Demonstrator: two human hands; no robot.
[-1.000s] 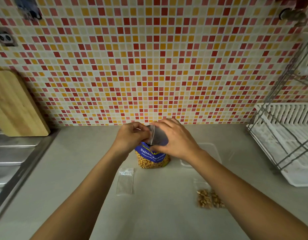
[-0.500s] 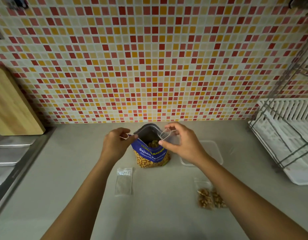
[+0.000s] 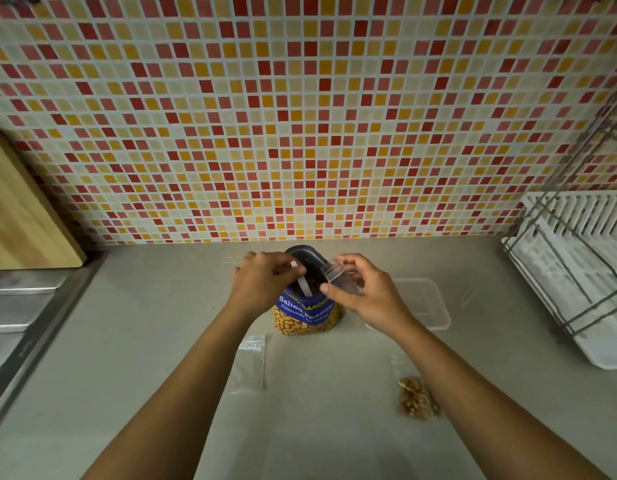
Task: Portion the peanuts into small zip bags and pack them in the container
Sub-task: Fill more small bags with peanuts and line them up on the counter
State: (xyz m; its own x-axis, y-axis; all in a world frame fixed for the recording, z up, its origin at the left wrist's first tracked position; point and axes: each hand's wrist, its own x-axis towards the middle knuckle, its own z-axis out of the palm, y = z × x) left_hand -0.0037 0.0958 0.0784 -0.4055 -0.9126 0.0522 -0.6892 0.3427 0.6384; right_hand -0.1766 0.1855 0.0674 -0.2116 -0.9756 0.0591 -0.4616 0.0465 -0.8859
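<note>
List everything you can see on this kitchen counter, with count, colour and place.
peanut bag: one, blue with clear window, open, counter centre.
utensil: one, white, dipped into peanut bag; type unclear.
held zip bag: one, clear, above peanut bag mouth.
empty zip bag: one, clear, flat, front-left of peanut bag.
filled zip bag: one visible, clear, brown peanuts, front right.
container: one, clear, right of peanut bag.
cutting board: one, wooden, leaning far left.
sink: one, steel, left edge.
dish rack: one, white and metal, far right.
left hand: one, grips utensil.
right hand: one, pinches held zip bag.
</note>
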